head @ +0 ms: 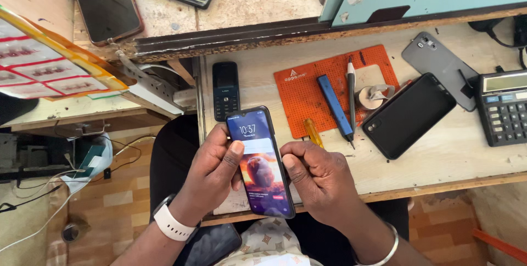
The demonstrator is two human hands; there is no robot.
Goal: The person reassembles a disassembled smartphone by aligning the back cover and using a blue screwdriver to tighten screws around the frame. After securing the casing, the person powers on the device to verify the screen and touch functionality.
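A smartphone [260,163] with a lit screen is held over the near edge of a wooden workbench [466,151]. My left hand [211,173] grips its left side, thumb resting on the screen. My right hand [315,175] touches the phone's right edge with curled fingers. A white watch band is on my left wrist, a metal bangle on my right.
On the bench lie a small black keypad phone [225,89], an orange work mat [324,88] with a blue tool [335,106] and a pen-like tool [351,98], a black phone case [408,115], a grey phone back [442,68] and a calculator [505,107]. Two phones [107,3] lie on the upper shelf.
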